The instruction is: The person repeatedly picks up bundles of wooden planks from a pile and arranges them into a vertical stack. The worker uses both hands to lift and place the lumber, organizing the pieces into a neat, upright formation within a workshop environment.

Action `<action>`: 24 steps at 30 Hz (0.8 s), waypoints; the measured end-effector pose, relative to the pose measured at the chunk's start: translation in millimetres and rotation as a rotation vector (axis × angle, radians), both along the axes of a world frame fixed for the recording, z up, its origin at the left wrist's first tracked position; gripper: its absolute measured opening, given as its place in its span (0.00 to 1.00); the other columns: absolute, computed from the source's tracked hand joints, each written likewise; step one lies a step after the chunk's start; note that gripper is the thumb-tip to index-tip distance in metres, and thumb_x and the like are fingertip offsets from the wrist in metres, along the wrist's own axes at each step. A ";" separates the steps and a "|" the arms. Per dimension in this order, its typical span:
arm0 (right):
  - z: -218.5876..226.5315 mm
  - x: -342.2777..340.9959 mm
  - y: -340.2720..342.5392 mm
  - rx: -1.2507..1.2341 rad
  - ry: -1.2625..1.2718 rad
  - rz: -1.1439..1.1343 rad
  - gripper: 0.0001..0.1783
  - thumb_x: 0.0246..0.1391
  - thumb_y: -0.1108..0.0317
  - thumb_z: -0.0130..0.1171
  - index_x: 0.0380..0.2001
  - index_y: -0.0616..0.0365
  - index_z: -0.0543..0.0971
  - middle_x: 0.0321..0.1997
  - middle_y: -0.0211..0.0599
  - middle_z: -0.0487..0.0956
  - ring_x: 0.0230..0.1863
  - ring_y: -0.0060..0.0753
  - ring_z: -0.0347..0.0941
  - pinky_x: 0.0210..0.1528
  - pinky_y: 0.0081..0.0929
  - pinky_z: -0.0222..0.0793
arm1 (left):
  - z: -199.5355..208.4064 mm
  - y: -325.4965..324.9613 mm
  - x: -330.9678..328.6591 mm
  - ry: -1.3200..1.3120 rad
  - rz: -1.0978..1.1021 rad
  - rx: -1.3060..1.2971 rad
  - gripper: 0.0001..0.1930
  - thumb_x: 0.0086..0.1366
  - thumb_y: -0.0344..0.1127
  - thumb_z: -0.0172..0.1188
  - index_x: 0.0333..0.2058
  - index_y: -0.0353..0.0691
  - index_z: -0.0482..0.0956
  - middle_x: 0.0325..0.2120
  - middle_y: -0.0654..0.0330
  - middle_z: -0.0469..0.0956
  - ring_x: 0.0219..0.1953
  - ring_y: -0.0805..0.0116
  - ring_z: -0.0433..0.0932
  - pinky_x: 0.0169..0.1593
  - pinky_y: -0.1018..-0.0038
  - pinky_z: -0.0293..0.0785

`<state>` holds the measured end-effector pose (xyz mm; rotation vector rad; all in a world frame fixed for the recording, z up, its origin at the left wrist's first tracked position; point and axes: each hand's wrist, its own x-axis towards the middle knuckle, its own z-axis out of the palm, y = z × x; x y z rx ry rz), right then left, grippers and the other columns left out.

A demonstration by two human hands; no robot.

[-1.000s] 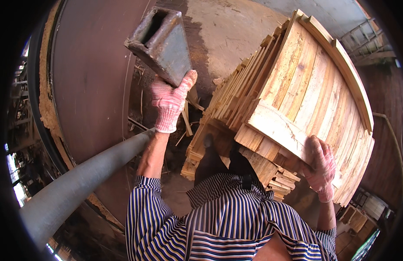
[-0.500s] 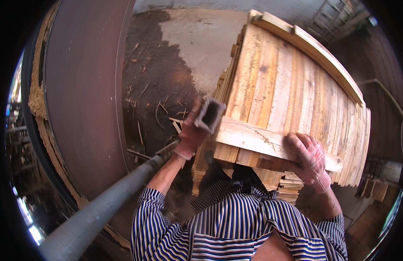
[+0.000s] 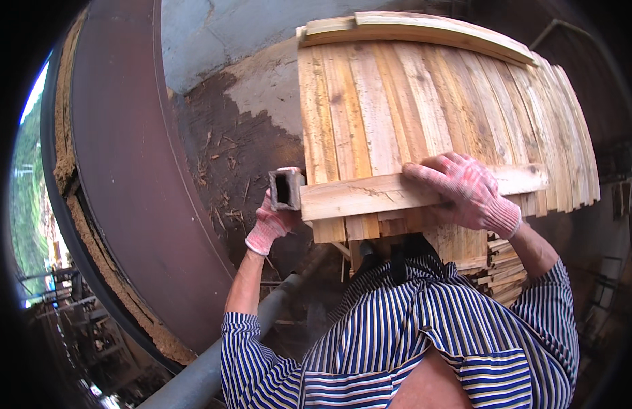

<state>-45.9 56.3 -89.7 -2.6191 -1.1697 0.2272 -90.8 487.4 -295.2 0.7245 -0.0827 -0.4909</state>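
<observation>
My left hand (image 3: 268, 225), in a pinkish knit glove, is closed round a short piece of square hollow metal tube (image 3: 293, 196). The tube's dark open end faces up, and its side meets the left end of a pale wooden board (image 3: 360, 195). That board lies crosswise over the near part of a stack of planks (image 3: 411, 102). My right hand (image 3: 466, 191), gloved too, grips the board right of its middle, fingers over its top; the thumb is mostly hidden.
Two narrow wooden strips (image 3: 425, 31) lie across the stack's far edge. A wide brown belt (image 3: 125, 123) with sawdust along its outer edge runs down the left. A grey pipe (image 3: 193, 378) slants in below. More boards (image 3: 503, 273) are piled by my right forearm. Wood scraps litter the dark floor.
The tube has come against the board's end, its opening turned upward. My right hand stays on the board. The whole view has swung, so the stack sits more squarely before me.
</observation>
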 end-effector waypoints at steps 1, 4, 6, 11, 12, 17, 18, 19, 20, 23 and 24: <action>0.6 -0.5 0.9 0.003 0.002 -0.006 0.41 0.53 0.49 0.67 0.69 0.39 0.66 0.59 0.42 0.74 0.56 0.47 0.73 0.58 0.43 0.72 | -0.8 -0.8 2.4 -0.091 0.010 0.058 0.28 0.75 0.52 0.41 0.69 0.49 0.62 0.67 0.61 0.66 0.68 0.63 0.63 0.74 0.59 0.50; -2.4 -0.4 2.9 -0.055 -0.003 -0.008 0.40 0.54 0.50 0.67 0.69 0.38 0.66 0.59 0.42 0.74 0.57 0.47 0.73 0.58 0.43 0.72 | 8.9 2.9 7.1 -0.001 -0.064 -0.121 0.40 0.62 0.52 0.63 0.70 0.49 0.59 0.68 0.59 0.64 0.69 0.59 0.62 0.73 0.56 0.55; -4.1 3.0 -9.1 -0.019 0.010 -0.015 0.40 0.53 0.50 0.67 0.69 0.38 0.66 0.59 0.42 0.74 0.57 0.47 0.73 0.58 0.42 0.72 | 21.9 -4.8 9.5 -0.020 -0.069 0.025 0.47 0.53 0.49 0.70 0.69 0.49 0.58 0.67 0.58 0.65 0.68 0.58 0.64 0.72 0.55 0.58; -9.5 4.1 -17.6 -0.027 -0.043 -0.058 0.42 0.49 0.51 0.69 0.68 0.38 0.66 0.59 0.41 0.74 0.56 0.48 0.73 0.58 0.42 0.72 | 27.7 -11.3 -11.8 0.150 0.119 0.701 0.37 0.60 0.48 0.61 0.66 0.45 0.64 0.64 0.55 0.69 0.66 0.57 0.66 0.71 0.58 0.59; -8.4 5.6 -16.2 -0.026 -0.037 -0.036 0.43 0.49 0.51 0.69 0.68 0.38 0.66 0.59 0.41 0.74 0.57 0.47 0.73 0.58 0.41 0.72 | 21.6 -1.7 -12.5 0.141 0.084 0.769 0.34 0.63 0.48 0.52 0.67 0.45 0.63 0.66 0.54 0.67 0.67 0.56 0.65 0.72 0.56 0.56; -8.7 6.6 -19.6 -0.003 -0.053 -0.001 0.42 0.49 0.52 0.69 0.68 0.38 0.66 0.59 0.39 0.74 0.57 0.45 0.73 0.59 0.41 0.72 | 10.7 8.7 4.1 0.173 0.067 0.444 0.32 0.70 0.50 0.37 0.69 0.44 0.59 0.69 0.53 0.61 0.69 0.52 0.61 0.73 0.50 0.52; -11.3 6.8 -20.0 -0.007 -0.051 -0.009 0.42 0.49 0.52 0.69 0.68 0.38 0.66 0.59 0.39 0.74 0.57 0.45 0.73 0.59 0.41 0.72 | 11.1 5.6 7.7 0.109 0.032 0.319 0.32 0.71 0.51 0.40 0.69 0.44 0.60 0.68 0.53 0.62 0.69 0.52 0.62 0.72 0.50 0.55; -13.5 7.1 -19.8 -0.011 -0.050 -0.016 0.42 0.49 0.53 0.69 0.68 0.38 0.66 0.59 0.39 0.74 0.56 0.45 0.73 0.59 0.41 0.72 | 11.5 3.1 10.1 0.045 -0.001 0.194 0.31 0.71 0.52 0.43 0.69 0.45 0.60 0.67 0.54 0.63 0.68 0.53 0.63 0.71 0.50 0.58; -15.2 7.0 -19.2 -0.015 -0.049 -0.021 0.42 0.49 0.53 0.69 0.68 0.37 0.66 0.59 0.39 0.74 0.56 0.45 0.74 0.59 0.41 0.72 | 11.9 0.8 10.0 0.032 -0.030 0.086 0.31 0.72 0.53 0.43 0.68 0.46 0.61 0.67 0.55 0.64 0.67 0.54 0.64 0.71 0.50 0.59; -6.4 3.1 -15.4 0.040 0.025 0.047 0.43 0.48 0.54 0.70 0.69 0.36 0.66 0.59 0.39 0.74 0.55 0.44 0.74 0.59 0.41 0.72 | 16.4 3.8 7.2 0.025 -0.089 -0.131 0.29 0.73 0.54 0.43 0.67 0.47 0.63 0.66 0.56 0.65 0.66 0.55 0.67 0.70 0.53 0.61; -3.9 2.6 -13.6 0.006 0.041 0.035 0.43 0.48 0.53 0.71 0.69 0.35 0.66 0.59 0.39 0.74 0.55 0.44 0.74 0.59 0.42 0.72 | 18.9 2.3 4.3 -0.043 -0.106 -0.092 0.29 0.73 0.53 0.44 0.68 0.48 0.62 0.66 0.57 0.65 0.66 0.56 0.66 0.70 0.54 0.61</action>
